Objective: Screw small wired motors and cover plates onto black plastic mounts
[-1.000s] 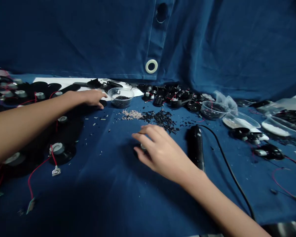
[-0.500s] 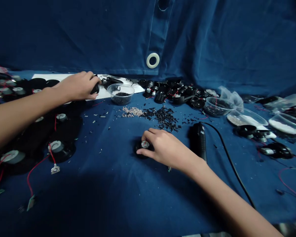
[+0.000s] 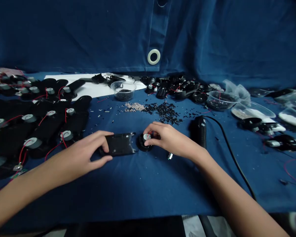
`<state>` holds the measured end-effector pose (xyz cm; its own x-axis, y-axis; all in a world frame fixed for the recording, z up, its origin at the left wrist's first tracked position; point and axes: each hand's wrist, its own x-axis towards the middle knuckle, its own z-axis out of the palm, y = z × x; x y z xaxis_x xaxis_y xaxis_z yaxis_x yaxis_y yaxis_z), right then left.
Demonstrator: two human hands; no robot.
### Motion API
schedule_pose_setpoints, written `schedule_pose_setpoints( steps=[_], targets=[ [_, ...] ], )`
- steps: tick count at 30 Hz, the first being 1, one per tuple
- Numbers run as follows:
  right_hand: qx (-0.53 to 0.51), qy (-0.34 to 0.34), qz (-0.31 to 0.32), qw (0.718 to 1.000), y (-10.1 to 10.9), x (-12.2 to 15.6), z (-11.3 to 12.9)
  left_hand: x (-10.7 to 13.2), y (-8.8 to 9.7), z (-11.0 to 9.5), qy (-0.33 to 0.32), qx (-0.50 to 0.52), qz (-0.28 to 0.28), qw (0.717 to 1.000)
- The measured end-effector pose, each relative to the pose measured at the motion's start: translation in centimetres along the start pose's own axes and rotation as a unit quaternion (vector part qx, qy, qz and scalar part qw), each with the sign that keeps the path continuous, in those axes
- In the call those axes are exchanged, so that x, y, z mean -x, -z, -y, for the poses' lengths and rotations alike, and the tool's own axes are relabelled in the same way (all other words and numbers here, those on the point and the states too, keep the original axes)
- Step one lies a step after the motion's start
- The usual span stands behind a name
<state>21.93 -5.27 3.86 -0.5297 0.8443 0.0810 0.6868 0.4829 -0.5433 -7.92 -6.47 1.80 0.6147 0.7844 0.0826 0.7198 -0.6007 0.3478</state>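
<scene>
My left hand (image 3: 88,153) has its fingers over the left end of a flat black plastic shell (image 3: 120,144), which has a notched right end. The thumb runs along the near side. To its right, my right hand (image 3: 166,136) is closed around a small silver motor (image 3: 147,135) with a red wire, seated in a round black housing (image 3: 143,146) on the blue cloth. The shell's right end is close to this housing. Below my right hand, a small circuit board (image 3: 170,156) lies on the cloth.
Rows of black shells with motors (image 3: 32,142) cover the left side. Beyond the hands lie silver screws (image 3: 135,107), small black pieces (image 3: 166,112) and a clear bowl (image 3: 123,90). A black corded tool (image 3: 201,133) lies right; more bowls (image 3: 220,99) stand behind it.
My left hand has come from the back left toward the middle, bringing the black shell beside the round housing. My right hand stays on the motor. The view has shifted slightly.
</scene>
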Motion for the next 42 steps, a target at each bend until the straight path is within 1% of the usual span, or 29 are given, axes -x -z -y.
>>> schedule_pose_setpoints(
  steps=[2,4,8,13,18,25,31,38,42],
  targets=[
    [-0.007,0.000,-0.001,1.000,-0.1,0.0,0.0,0.3,-0.9,-0.3,0.008,-0.030,0.018,0.999],
    [-0.012,-0.002,-0.001,1.000,-0.1,0.0,0.0,0.0,-1.5,-0.7,0.005,-0.038,0.017,0.999],
    [-0.022,-0.001,-0.005,1.000,-0.3,-0.1,-0.1,-1.6,-2.3,-1.4,-0.050,-0.026,-0.002,0.998],
    [-0.026,0.006,-0.007,1.000,-0.4,-0.2,-0.2,-3.1,-2.4,-2.1,-0.112,-0.019,-0.055,0.992],
    [-0.022,0.005,-0.008,1.000,-0.4,-0.1,-0.3,-4.0,-2.5,-2.4,-0.166,-0.025,-0.051,0.984],
    [-0.020,0.002,0.000,1.000,-0.3,-0.2,-0.2,-4.8,-2.4,-2.1,-0.219,-0.066,-0.080,0.970],
    [-0.016,0.005,-0.001,1.000,-0.4,-0.2,-0.3,-4.7,-2.3,-2.4,-0.225,-0.092,-0.078,0.967],
    [-0.012,0.012,-0.004,1.000,-0.5,-0.2,-0.5,-5.2,-2.2,-2.5,-0.239,-0.089,-0.089,0.963],
    [-0.027,0.001,-0.001,1.000,-0.6,-0.2,-0.4,-5.1,-2.2,-2.6,-0.238,-0.088,-0.094,0.963]
  ],
)
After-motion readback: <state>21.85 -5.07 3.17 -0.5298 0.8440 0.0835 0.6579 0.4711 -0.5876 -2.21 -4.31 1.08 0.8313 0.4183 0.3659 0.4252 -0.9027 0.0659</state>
